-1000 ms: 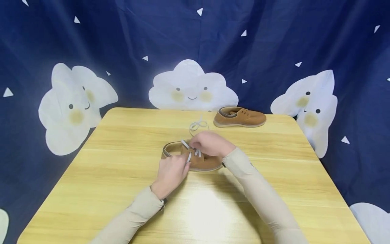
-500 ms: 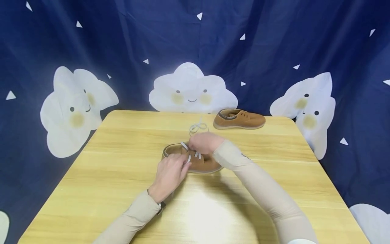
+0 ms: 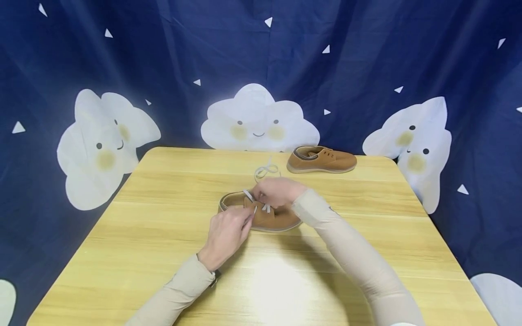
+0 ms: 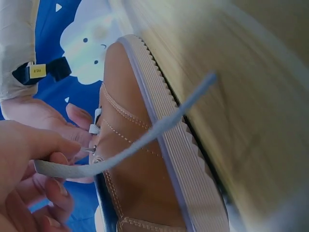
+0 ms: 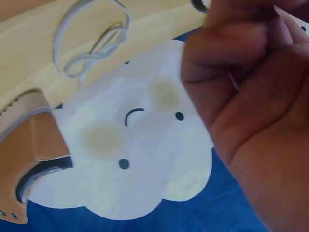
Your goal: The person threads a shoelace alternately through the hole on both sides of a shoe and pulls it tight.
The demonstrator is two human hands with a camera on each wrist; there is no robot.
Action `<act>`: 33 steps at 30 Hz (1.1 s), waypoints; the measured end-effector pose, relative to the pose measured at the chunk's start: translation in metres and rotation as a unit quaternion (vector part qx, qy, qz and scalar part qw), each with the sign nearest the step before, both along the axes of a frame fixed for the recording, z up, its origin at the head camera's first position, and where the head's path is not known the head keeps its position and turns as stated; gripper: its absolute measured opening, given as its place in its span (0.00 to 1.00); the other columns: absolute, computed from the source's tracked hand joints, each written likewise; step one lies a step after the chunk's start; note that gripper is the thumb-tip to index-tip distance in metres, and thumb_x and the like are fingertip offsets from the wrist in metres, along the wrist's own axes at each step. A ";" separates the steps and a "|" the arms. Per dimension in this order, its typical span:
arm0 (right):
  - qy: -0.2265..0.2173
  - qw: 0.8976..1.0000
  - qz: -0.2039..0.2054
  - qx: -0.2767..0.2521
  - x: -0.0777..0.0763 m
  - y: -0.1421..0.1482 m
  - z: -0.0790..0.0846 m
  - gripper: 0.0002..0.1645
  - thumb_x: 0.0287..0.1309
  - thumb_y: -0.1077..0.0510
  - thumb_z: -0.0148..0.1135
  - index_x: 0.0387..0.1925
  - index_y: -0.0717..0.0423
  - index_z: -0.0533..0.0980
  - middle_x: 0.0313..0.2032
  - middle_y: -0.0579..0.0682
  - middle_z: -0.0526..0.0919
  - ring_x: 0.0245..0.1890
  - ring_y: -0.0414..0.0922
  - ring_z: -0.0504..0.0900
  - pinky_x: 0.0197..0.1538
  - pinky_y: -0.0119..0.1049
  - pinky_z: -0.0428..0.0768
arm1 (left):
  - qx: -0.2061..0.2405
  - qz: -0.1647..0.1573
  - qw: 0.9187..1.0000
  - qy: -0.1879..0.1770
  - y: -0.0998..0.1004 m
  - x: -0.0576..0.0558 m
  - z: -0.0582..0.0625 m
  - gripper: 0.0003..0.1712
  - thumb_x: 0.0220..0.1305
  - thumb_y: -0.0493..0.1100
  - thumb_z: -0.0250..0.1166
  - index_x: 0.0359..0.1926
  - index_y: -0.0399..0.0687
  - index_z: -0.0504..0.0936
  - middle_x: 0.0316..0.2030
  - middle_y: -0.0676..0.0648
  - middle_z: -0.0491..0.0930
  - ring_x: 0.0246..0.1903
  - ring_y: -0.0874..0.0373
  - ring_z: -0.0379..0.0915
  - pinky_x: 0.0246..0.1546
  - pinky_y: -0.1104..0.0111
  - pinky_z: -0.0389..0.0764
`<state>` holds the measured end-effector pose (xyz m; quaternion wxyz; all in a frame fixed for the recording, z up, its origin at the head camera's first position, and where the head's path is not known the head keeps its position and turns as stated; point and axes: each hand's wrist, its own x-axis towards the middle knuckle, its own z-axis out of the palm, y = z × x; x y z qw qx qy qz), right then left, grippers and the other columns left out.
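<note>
A tan lace-up shoe lies toe to the right mid-table, its side filling the left wrist view. My left hand is at its near side, thumb and fingertips pinching a light grey shoelace beside an eyelet. One lace end hangs across the shoe's side, and a small pointed tip shows by the eyelet. My right hand bends over the eyelets from the far side, fingers curled. A thin pale strip shows inside that hand, apparently lace; its fingertips are mostly hidden.
A second tan shoe, with no lace visible in its eyelets, stands at the table's back right. A loose loop of lace lies behind the working shoe. The wooden table ends at a dark blue cloud-patterned curtain.
The left hand stays at the eyelets, its fingers shifting slightly on the lace. My right hand and forearm have moved a little left and stay over the shoe. The camera view has tilted slightly.
</note>
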<state>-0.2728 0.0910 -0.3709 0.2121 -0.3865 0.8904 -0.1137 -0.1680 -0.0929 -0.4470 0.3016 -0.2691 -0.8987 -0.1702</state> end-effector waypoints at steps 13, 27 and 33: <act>0.026 0.996 0.038 -0.074 -0.009 0.009 -0.008 0.10 0.71 0.64 0.60 0.40 0.56 0.86 0.36 0.49 0.89 0.22 0.36 0.82 0.37 0.29 0.84 | -0.122 -0.024 0.983 0.133 -0.010 0.002 0.001 0.05 0.55 0.35 0.70 0.35 0.47 0.88 0.25 0.54 0.83 0.20 0.61 0.70 0.15 0.74 0.67; -0.028 0.988 -0.103 -0.114 0.012 0.071 -0.037 0.58 0.53 0.42 0.79 0.75 0.65 0.61 0.72 0.63 0.71 0.72 0.61 0.70 0.74 0.58 0.69 | 0.165 -0.053 0.935 -0.310 -0.011 0.007 0.003 0.16 0.64 0.52 0.73 0.48 0.50 0.84 0.28 0.55 0.86 0.25 0.69 0.75 0.30 0.74 0.77; -0.039 0.988 -0.131 -0.077 0.024 0.067 -0.050 0.66 0.38 0.50 0.88 0.77 0.58 0.62 0.71 0.59 0.71 0.72 0.57 0.70 0.77 0.54 0.67 | 0.203 -0.092 0.912 -0.344 -0.014 0.009 0.000 0.09 0.69 0.42 0.68 0.48 0.46 0.81 0.32 0.46 0.87 0.24 0.68 0.76 0.31 0.73 0.80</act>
